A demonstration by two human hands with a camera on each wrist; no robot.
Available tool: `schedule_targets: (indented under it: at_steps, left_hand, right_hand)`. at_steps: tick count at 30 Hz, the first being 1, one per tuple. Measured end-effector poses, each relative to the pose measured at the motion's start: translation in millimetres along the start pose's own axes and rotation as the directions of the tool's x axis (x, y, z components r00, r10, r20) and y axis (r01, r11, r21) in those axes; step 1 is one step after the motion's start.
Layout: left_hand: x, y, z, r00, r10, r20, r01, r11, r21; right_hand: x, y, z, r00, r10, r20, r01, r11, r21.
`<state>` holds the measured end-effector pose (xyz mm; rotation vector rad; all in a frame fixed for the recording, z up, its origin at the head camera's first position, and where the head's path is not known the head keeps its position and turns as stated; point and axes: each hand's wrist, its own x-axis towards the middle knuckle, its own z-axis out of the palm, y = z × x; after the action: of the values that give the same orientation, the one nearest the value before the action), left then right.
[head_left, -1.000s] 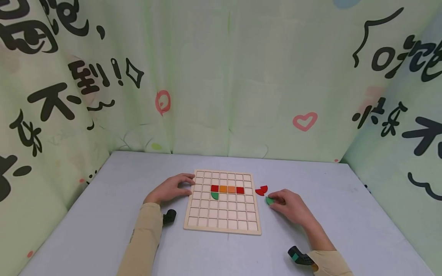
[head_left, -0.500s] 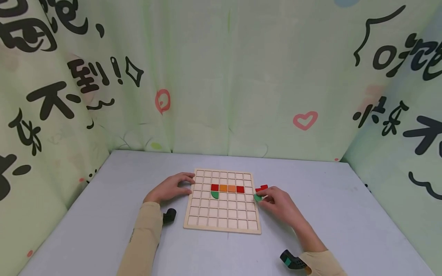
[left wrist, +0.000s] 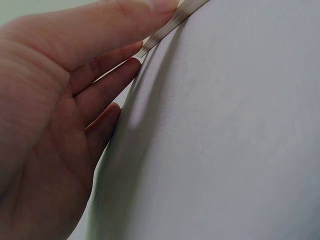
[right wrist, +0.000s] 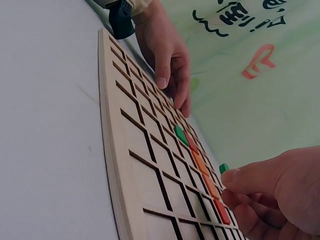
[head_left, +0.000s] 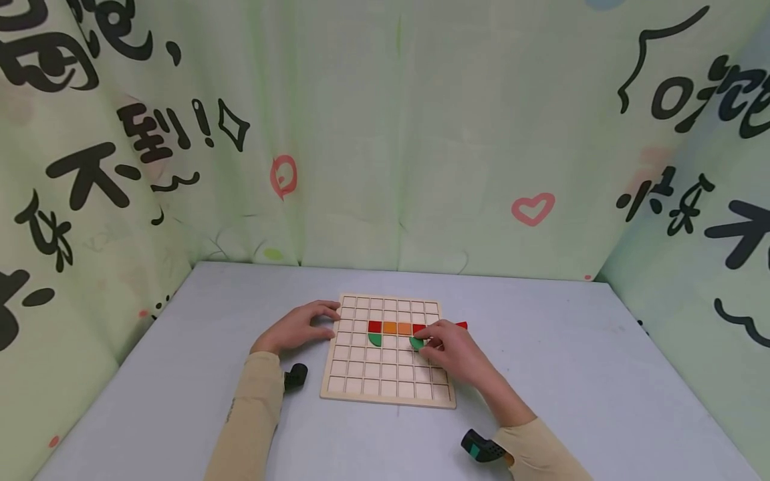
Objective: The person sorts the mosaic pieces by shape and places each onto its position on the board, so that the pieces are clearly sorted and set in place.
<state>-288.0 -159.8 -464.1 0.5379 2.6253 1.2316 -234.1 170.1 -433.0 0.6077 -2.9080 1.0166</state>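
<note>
A wooden grid board [head_left: 385,389] lies on the table. My left hand [head_left: 296,327] rests at its left edge, thumb and fingers extended along the rim; the left wrist view shows the fingers [left wrist: 107,92] loosely straight. Over the right part of the grid, my right hand [head_left: 456,349] pinches a green quarter-circle tile [head_left: 416,343] between thumb and fingertips, just below the right red square tile [head_left: 418,327], which the fingers partly cover. Two orange tiles [head_left: 397,328] and a left red tile [head_left: 375,327] complete that row. Another green quarter-circle tile [head_left: 375,340] sits beneath the left red one.
Red tiles [head_left: 462,325] lie just off the board's right side, mostly hidden behind the right hand. Both wrists wear black cameras [head_left: 481,446]. A pale printed curtain [head_left: 361,167] encloses the white table [head_left: 252,284] at the back and sides.
My right hand has carried the green quarter-circle tile leftward from beside the board to over the grid, below the right red tile. The left hand has stayed at the left edge.
</note>
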Motion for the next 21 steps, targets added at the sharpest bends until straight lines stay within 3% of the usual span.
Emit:
schedule_targets:
  at_steps: [13,21]
  left_hand:
    - [1.9,-1.6,1.8,1.0,-0.003,0.0,0.003,1.0,0.002]
    - [0.5,-0.4,0.4,1.0,-0.004,0.002,0.004,1.0,0.004]
  right_hand:
    - [21.3,-15.2,19.2,0.999,0.033,0.005,-0.033,0.999,-0.038]
    - [26.0,-20.4,26.0,0.999,0.006,0.033,-0.004,0.999,-0.037]
